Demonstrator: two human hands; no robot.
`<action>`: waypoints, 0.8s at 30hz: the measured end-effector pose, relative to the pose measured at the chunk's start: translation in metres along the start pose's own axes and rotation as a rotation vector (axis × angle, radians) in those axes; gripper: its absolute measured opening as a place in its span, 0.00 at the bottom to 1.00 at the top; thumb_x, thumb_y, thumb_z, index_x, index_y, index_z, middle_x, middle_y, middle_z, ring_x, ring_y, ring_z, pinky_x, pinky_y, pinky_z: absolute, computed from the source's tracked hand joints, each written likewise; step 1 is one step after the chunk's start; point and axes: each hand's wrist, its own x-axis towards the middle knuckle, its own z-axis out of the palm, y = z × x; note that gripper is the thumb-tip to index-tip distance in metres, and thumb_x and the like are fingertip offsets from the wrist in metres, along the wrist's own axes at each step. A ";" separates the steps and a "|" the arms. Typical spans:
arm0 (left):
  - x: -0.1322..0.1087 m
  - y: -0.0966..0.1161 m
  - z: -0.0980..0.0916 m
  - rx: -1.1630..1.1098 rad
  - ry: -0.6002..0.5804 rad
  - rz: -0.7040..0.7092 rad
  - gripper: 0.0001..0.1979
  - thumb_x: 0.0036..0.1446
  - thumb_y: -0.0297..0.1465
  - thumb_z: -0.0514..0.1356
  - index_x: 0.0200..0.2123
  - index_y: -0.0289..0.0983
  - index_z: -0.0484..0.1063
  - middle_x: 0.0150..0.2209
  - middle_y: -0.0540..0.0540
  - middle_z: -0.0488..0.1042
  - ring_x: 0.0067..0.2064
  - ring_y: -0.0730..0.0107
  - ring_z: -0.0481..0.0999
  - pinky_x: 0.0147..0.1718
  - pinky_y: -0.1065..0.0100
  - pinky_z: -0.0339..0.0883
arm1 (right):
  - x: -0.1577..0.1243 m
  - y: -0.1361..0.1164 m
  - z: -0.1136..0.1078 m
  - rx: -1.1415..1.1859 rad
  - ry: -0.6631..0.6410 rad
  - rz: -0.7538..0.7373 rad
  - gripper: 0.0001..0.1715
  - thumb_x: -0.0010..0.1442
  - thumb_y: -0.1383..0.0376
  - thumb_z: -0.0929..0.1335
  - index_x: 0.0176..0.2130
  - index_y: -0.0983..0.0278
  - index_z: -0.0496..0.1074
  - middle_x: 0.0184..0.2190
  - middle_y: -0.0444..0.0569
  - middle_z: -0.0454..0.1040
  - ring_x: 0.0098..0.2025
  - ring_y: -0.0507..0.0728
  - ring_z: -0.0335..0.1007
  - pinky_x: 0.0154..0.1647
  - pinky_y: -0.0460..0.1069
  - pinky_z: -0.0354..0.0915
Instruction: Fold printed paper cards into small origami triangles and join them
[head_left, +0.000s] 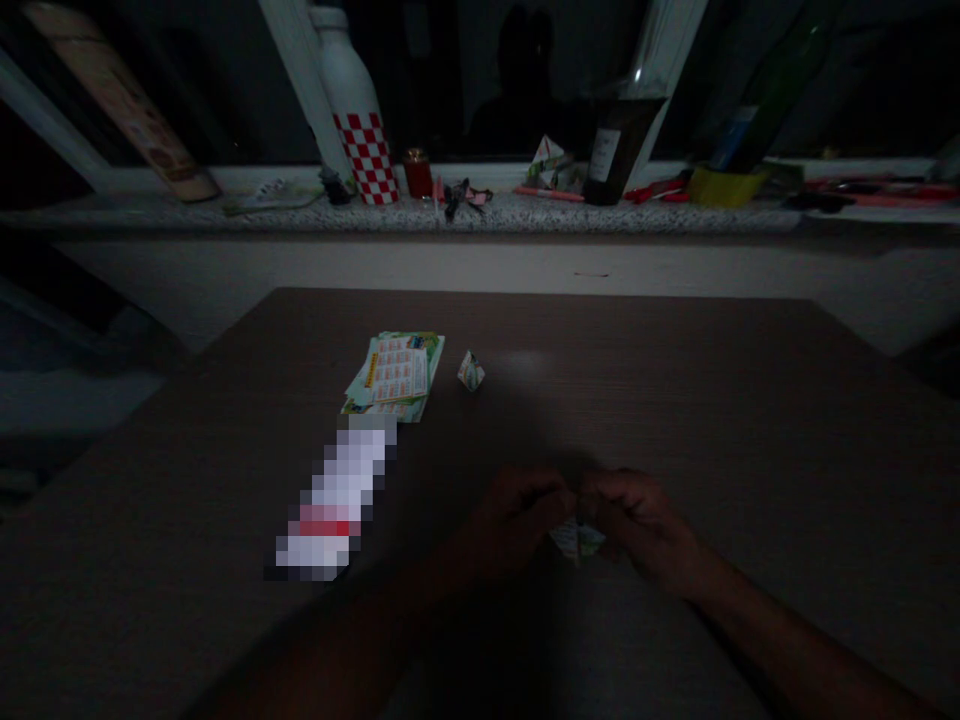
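Low over the table, my left hand and my right hand meet, both closed on one small piece of folded printed paper. The paper's white and green lower part shows below the fingertips; its top is hidden by them. Beyond my hands stands a small folded paper shape. To its left lies a stack of printed green and white sheets. A blurred-out, pixelated oblong object lies nearer, left of my left hand.
The dark wooden table reaches a wall under a window sill. On the sill stand a red-checked white bottle, a dark bottle, a red jar, a yellow holder and small clutter.
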 end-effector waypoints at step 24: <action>-0.001 0.007 -0.005 0.226 0.088 0.031 0.19 0.62 0.39 0.50 0.22 0.35 0.63 0.20 0.54 0.58 0.24 0.76 0.58 0.24 0.73 0.50 | 0.004 0.000 0.002 0.099 0.151 -0.069 0.28 0.62 0.49 0.64 0.19 0.64 0.63 0.14 0.40 0.60 0.17 0.48 0.53 0.19 0.45 0.51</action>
